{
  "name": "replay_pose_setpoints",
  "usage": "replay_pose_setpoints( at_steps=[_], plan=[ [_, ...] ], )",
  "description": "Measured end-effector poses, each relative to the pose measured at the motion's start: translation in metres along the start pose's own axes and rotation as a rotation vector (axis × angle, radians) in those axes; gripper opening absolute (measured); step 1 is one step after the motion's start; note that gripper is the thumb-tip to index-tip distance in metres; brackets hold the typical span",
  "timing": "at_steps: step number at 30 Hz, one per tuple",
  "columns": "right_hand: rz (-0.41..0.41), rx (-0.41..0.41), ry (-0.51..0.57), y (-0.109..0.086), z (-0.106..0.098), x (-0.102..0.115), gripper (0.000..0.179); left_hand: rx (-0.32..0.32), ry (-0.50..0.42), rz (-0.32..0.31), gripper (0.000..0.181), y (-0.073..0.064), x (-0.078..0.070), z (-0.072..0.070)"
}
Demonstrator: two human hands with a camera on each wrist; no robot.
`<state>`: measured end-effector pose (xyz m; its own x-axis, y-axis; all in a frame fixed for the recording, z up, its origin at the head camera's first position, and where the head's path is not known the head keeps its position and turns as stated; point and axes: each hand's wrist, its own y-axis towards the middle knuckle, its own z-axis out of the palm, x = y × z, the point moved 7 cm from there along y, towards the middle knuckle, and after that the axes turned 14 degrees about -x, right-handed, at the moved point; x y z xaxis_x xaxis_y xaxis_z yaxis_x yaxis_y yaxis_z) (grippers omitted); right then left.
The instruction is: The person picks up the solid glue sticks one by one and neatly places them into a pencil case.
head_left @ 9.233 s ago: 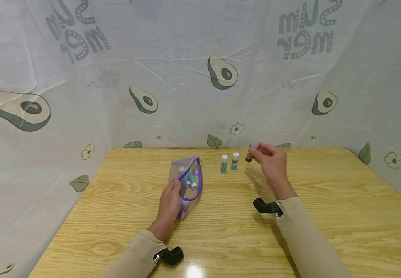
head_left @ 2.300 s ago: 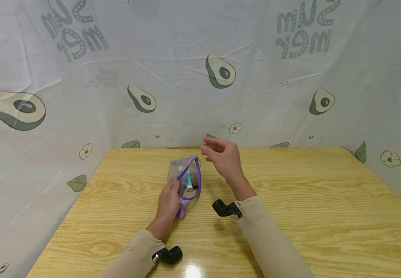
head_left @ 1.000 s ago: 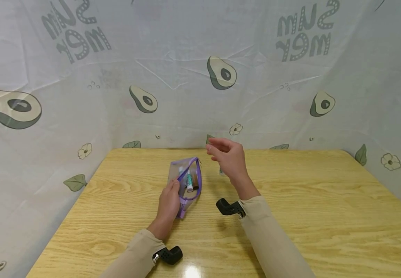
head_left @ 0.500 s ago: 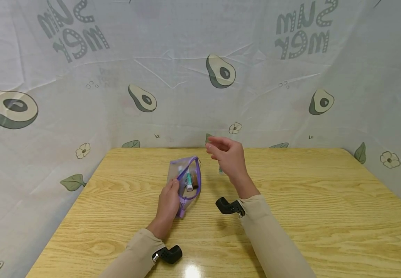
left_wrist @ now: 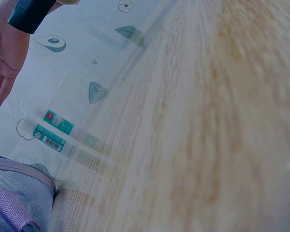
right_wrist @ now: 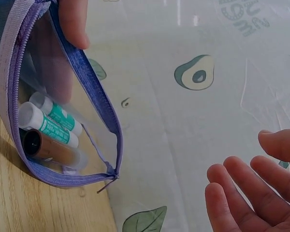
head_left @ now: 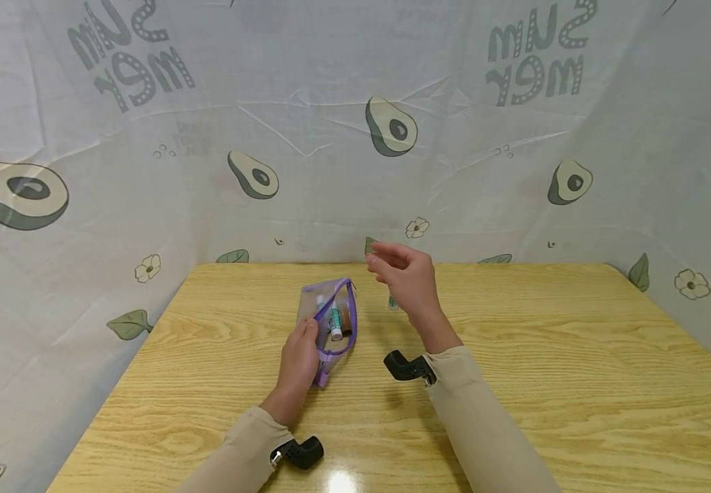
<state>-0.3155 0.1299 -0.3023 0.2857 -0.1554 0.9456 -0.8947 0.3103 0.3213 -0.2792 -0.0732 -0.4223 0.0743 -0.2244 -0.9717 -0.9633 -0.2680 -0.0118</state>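
Observation:
My left hand (head_left: 298,350) grips a see-through zip pouch (right_wrist: 97,104) with purple trim, its mouth spread wide. Inside lie two white-and-green glue sticks (right_wrist: 47,126) and a brown tube (right_wrist: 53,149) with a clear end. To the right of the pouch, my right hand (head_left: 406,277) hovers over the table, fingers loosely bent and holding nothing. Two more glue sticks (left_wrist: 50,137) stand upright side by side near the back of the table in the left wrist view. In the head view the right hand covers most of them, and part of one glue stick (head_left: 393,302) shows.
The wood-grain table (head_left: 564,383) ends at a pale cloth backdrop (head_left: 324,226) printed with avocados and leaves. Black wrist mounts (head_left: 407,367) jut inward from both sleeves.
The brown tube, earlier pinched in my right hand, now lies in the pouch. The right hand, emptied, came left beside the pouch, then shifted slightly right; it has barely moved over the last second.

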Motion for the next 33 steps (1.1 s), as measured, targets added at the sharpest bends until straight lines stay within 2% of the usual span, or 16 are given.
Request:
replay_pose_setpoints(
  at_steps=[12,19,33],
  plan=[
    [0.033,-0.030,-0.019,0.004,-0.012,0.000,0.035,-0.015,0.012,-0.007,0.055,0.001,0.000,-0.001],
    [0.037,-0.057,0.007,0.011,-0.027,-0.004,0.036,0.007,0.017,-0.017,0.056,0.000,0.001,0.001],
    [0.078,-0.146,-0.003,0.023,-0.058,-0.011,0.040,-0.012,0.010,-0.006,0.056,0.000,0.000,0.000]
  ],
)
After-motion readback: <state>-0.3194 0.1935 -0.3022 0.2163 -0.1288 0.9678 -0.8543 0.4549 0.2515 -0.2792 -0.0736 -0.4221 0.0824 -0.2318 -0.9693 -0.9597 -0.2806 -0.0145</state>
